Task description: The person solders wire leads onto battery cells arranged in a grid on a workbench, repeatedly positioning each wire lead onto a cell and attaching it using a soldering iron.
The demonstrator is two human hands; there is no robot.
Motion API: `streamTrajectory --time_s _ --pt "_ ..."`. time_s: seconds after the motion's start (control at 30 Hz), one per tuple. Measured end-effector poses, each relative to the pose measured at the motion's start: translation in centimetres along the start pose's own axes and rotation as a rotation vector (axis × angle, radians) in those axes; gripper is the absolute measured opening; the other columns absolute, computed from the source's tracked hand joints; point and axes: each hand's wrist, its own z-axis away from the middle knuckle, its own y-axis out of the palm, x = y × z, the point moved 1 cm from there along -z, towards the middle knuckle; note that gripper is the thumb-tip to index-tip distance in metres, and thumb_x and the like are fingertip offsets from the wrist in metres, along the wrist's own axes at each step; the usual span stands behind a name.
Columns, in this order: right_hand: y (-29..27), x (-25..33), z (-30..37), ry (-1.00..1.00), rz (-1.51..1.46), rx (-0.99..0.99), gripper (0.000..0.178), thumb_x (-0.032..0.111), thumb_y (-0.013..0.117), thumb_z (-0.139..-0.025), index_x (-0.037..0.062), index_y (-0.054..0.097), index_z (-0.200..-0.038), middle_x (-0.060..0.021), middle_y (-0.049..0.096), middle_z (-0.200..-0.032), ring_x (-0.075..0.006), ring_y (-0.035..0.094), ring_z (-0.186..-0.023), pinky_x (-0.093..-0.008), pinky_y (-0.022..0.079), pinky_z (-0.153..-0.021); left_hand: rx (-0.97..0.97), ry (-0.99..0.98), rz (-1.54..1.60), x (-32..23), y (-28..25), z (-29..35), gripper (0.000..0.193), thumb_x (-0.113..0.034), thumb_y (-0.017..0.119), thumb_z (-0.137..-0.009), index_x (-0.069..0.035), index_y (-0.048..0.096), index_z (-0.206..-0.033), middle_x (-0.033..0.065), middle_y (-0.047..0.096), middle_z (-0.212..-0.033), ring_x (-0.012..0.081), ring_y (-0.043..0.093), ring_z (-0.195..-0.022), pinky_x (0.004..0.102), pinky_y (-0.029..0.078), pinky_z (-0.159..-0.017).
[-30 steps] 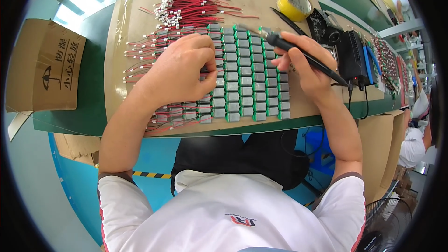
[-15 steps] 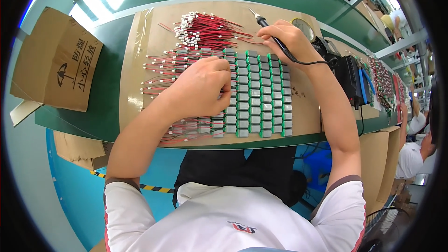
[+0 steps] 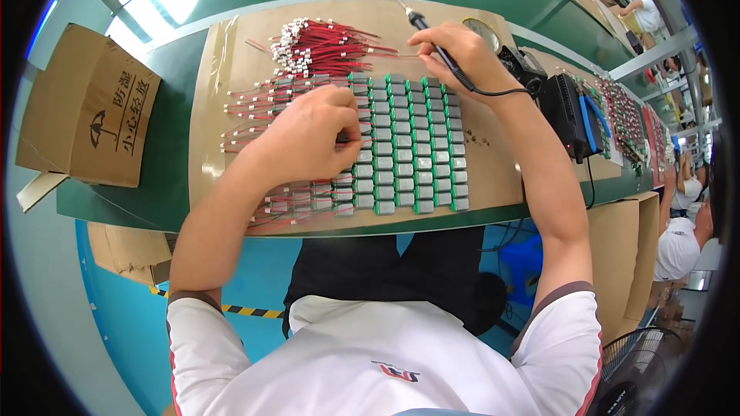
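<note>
My right hand (image 3: 467, 55) is closed around a soldering iron (image 3: 419, 21), whose bare tip points to the far left, above the board and away from the parts. My left hand (image 3: 312, 132) lies over the rows of small grey blocks with green ends (image 3: 403, 146), fingers curled together. Whatever is between those fingers is hidden. Thin red and black leads with white plugs (image 3: 247, 112) run out from the left-hand blocks, partly under my left wrist. Beyond my left hand lies a heap of red leads with white plugs (image 3: 324, 48).
The brown board (image 3: 493, 177) lies on a green table. A cardboard box (image 3: 92, 108) stands at the left. At the right are a black soldering station (image 3: 560, 112), blue-handled pliers (image 3: 592, 125) and a roll (image 3: 482, 31). Other people sit farther right.
The view has shifted slightly, so the whole table sits farther left and higher. My left hand stays over the blocks, and my right hand still holds the soldering iron clear of them.
</note>
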Motion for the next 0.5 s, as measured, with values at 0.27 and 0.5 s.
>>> streamTrajectory --time_s 0.27,0.5 --pt "-0.8 8.4 2.8 0.004 -0.198 -0.064 0.04 -0.005 0.078 -0.083 0.0089 0.074 -0.12 -0.0038 0.07 -0.086 -0.0253 0.069 -0.082 -0.0378 0.056 -0.078 -0.117 -0.103 0.051 -2.9 -4.4 -0.8 0.023 -0.015 0.087 -0.085 0.001 0.075 -0.096 0.0141 0.072 -0.098 0.0332 0.072 -0.093 0.0402 0.058 -0.085" --pt "1.7 11.5 4.3 0.138 -0.473 -0.12 0.044 -0.006 0.081 -0.08 0.0078 0.074 -0.121 -0.0032 0.07 -0.085 -0.0204 0.069 -0.08 -0.0344 0.058 -0.077 -0.005 -0.004 0.074 -3.7 -0.9 -1.6 0.025 -0.012 0.091 -0.084 0.0 0.081 -0.103 0.0112 0.077 -0.092 0.0253 0.073 -0.086 0.0353 0.057 -0.074"
